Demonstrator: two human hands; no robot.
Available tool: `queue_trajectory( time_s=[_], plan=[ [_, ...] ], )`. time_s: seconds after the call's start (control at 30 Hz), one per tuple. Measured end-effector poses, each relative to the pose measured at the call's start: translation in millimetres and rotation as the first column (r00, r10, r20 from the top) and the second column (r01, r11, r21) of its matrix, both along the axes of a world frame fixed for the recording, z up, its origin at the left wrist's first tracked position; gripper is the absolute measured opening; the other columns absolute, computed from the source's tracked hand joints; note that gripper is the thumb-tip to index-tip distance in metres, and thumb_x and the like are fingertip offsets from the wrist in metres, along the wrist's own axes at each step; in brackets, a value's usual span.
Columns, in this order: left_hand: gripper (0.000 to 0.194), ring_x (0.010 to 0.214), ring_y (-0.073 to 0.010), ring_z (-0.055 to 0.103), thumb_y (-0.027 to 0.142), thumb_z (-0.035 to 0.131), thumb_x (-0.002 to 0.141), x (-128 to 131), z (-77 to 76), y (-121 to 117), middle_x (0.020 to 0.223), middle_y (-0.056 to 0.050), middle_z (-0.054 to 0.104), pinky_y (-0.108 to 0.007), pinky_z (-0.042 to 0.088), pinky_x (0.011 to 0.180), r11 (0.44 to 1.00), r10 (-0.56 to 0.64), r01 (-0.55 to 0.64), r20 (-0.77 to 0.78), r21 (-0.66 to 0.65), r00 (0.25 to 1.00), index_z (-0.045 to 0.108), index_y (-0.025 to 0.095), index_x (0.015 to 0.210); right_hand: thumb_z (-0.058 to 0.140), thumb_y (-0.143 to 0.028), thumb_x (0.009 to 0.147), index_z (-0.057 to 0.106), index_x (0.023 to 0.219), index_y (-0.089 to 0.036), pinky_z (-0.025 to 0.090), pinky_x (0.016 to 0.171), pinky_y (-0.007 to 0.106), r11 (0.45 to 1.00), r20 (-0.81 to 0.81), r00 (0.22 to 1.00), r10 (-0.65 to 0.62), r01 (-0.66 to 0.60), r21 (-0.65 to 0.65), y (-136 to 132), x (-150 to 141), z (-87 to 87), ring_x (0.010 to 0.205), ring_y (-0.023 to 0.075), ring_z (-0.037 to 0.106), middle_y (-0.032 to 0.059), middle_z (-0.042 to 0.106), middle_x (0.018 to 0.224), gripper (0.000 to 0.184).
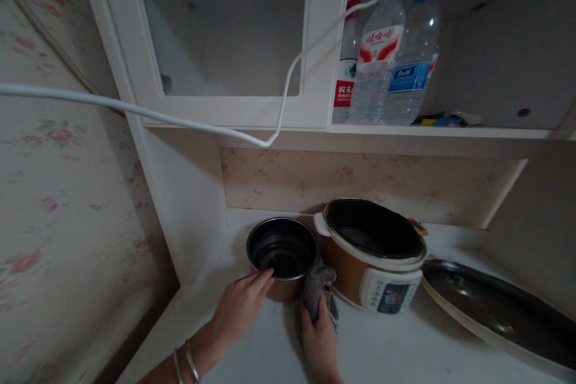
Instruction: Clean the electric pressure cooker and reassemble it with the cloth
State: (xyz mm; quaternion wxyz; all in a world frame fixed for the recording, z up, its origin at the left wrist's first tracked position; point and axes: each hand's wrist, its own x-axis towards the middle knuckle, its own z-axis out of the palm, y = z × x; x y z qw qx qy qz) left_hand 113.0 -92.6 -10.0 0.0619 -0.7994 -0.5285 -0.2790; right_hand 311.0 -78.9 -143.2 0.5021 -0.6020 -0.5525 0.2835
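A small round pot (pixel 281 288), dark inside with a brown outside, stands upright on the white surface. My left hand (pixel 243 303), with bangles at the wrist, has its fingers closed at the near rim; the thumb is hidden. To the right of the pot, my right hand (pixel 318 330) grips a bunched grey cloth (pixel 315 291) between thumb and fingers. The cloth lies against the pot's right side, close to a brown-and-white electric cooker (pixel 351 273). That cooker is uncovered, showing its black inside.
A large dark lid (pixel 495 306) with a pale rim rests at the right. Plastic bottles (pixel 375 72) stand on the shelf above, beside a white-framed cabinet door (pixel 234 111). A white cable (pixel 202 126) hangs across the view. Flowered wallpaper (pixel 58 192) covers the left wall.
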Motion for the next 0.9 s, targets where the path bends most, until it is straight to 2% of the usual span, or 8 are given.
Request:
queue_trajectory(
  time_s=[0.13, 0.27, 0.37, 0.47, 0.63, 0.73, 0.83, 0.9],
  plan=[
    [0.034, 0.123, -0.0223, 0.062, 0.032, 0.043, 0.102, -39.1, 5.6, 34.1, 0.127, -0.004, 0.069, -0.041, 0.049, 0.109, 0.998, 0.023, -0.021, -0.041, 0.053, 0.999, 0.068, 0.021, 0.123, 0.050, -0.044, 0.086, 0.044, 0.145, -0.007, 0.041, 0.109, 0.048, 1.000, 0.014, 1.000, 0.003, -0.003, 0.002, 0.3, -0.4, -2.8, 0.133, 0.0328, 0.050, 0.0196, 0.053, 0.143, 0.070],
    [0.034, 0.124, -0.0251, 0.061, 0.030, 0.045, 0.101, -60.7, -4.4, 57.1, 0.127, -0.010, 0.068, -0.044, 0.048, 0.109, 0.995, 0.095, -0.093, -0.102, 0.024, 0.990, 0.072, 0.015, 0.115, 0.049, -0.045, 0.086, 0.043, 0.146, -0.006, 0.040, 0.110, 0.048, 1.000, 0.012, 1.000, 0.015, -0.015, -0.007, 0.8, -0.2, -3.5, 0.133, 0.0330, 0.051, 0.0201, 0.053, 0.143, 0.072],
    [0.032, 0.120, -0.0244, 0.063, 0.028, 0.044, 0.101, -48.4, -16.4, 48.1, 0.128, -0.011, 0.067, -0.040, 0.053, 0.104, 0.988, 0.151, -0.150, -0.071, 0.027, 0.986, 0.072, 0.017, 0.111, 0.050, -0.045, 0.087, 0.044, 0.145, -0.011, 0.043, 0.107, 0.047, 1.000, -0.005, 1.000, 0.000, 0.000, 0.018, 1.0, 0.8, -1.1, 0.131, 0.0317, 0.052, 0.0172, 0.055, 0.142, 0.068],
    [0.033, 0.117, -0.0251, 0.065, 0.027, 0.040, 0.102, -28.0, -25.2, 24.0, 0.128, -0.012, 0.067, -0.042, 0.057, 0.098, 0.982, 0.183, -0.183, 0.021, 0.038, 0.983, 0.069, 0.017, 0.116, 0.050, -0.047, 0.088, 0.046, 0.144, -0.014, 0.044, 0.106, 0.045, 0.998, -0.020, 0.999, -0.038, 0.039, 0.048, 1.4, 2.5, 1.3, 0.130, 0.0309, 0.053, 0.0156, 0.056, 0.142, 0.066],
    [0.032, 0.103, -0.0206, 0.072, 0.031, 0.042, 0.103, -23.7, -16.1, -8.1, 0.116, -0.004, 0.074, -0.034, 0.060, 0.092, 0.997, 0.032, -0.022, 0.129, -0.075, 0.991, 0.069, 0.024, 0.120, 0.049, -0.048, 0.089, 0.045, 0.144, -0.011, 0.042, 0.108, 0.046, 0.998, -0.023, 0.999, -0.040, 0.041, 0.048, 2.0, 3.6, 1.2, 0.132, 0.0314, 0.051, 0.0170, 0.055, 0.142, 0.067],
    [0.032, 0.109, -0.0187, 0.070, 0.032, 0.044, 0.103, -43.2, -2.8, -0.9, 0.120, -0.002, 0.072, -0.032, 0.057, 0.098, 0.994, -0.038, 0.050, 0.125, -0.092, 0.991, 0.068, 0.025, 0.123, 0.051, -0.049, 0.087, 0.047, 0.144, -0.010, 0.042, 0.108, 0.047, 1.000, -0.006, 1.000, -0.020, 0.020, 0.010, 1.7, 2.2, -0.9, 0.133, 0.0323, 0.051, 0.0175, 0.055, 0.142, 0.069],
    [0.034, 0.126, -0.0216, 0.059, 0.033, 0.048, 0.101, -65.1, 3.0, 21.0, 0.137, -0.005, 0.061, -0.039, 0.049, 0.108, 0.999, 0.004, -0.003, 0.032, -0.043, 0.999, 0.065, 0.023, 0.128, 0.051, -0.047, 0.086, 0.045, 0.145, -0.009, 0.041, 0.109, 0.048, 1.000, 0.011, 1.000, 0.002, -0.001, -0.012, 1.1, 0.8, -2.7, 0.134, 0.0323, 0.049, 0.0174, 0.053, 0.144, 0.071],
    [0.033, 0.129, -0.0231, 0.056, 0.033, 0.050, 0.100, -73.1, 0.4, 32.9, 0.138, -0.007, 0.061, -0.042, 0.047, 0.110, 0.999, 0.023, -0.025, -0.031, -0.038, 0.999, 0.068, 0.021, 0.124, 0.050, -0.046, 0.086, 0.043, 0.146, -0.010, 0.041, 0.110, 0.048, 1.000, 0.022, 1.000, 0.009, -0.009, 0.000, 1.1, 0.4, -3.7, 0.134, 0.0318, 0.049, 0.0167, 0.052, 0.145, 0.071]
  ],
)
